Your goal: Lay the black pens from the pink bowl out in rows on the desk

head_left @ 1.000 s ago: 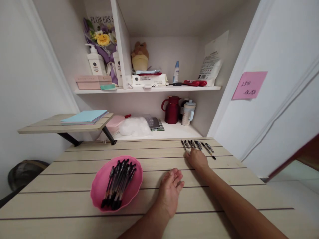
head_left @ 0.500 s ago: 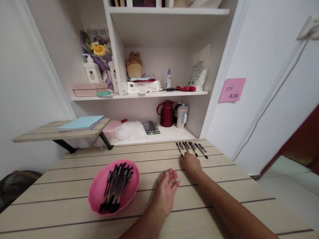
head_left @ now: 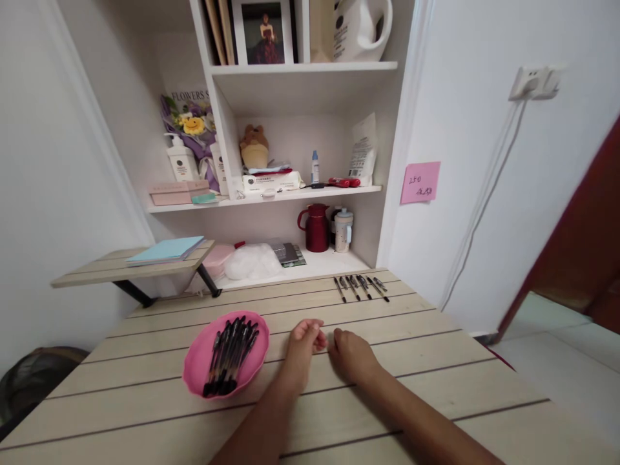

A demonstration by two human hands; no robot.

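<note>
My left hand (head_left: pixel 304 349) is just above the table or resting on it, its fingers loosely curled and the thumb near the index finger. No object shows in it. Close by on the right is my right hand (head_left: pixel 352 355), back upward, fingers folded under; nothing sticks out of it. A gap separates the two hands. Beyond them a row of several black pens (head_left: pixel 359 289) lies side by side on the table. To the left, a pink scalloped bowl (head_left: pixel 195 358) holds a bundle of black-capped pens (head_left: pixel 231 355).
The slatted wooden table (head_left: pixel 159 413) meets white shelves at the back. A small raised stand (head_left: pixel 92 270) with blue paper (head_left: pixel 167 250) is at the left. A red jug (head_left: pixel 317 229) and a lidded cup (head_left: pixel 343 231) occupy the lower shelf. A pink note (head_left: pixel 420 183) sticks to the wall.
My right hand has drawn back from the pen row toward me, leaving the pens on the table. The left hand's fingers have curled in. The view has tilted up and shifted right.
</note>
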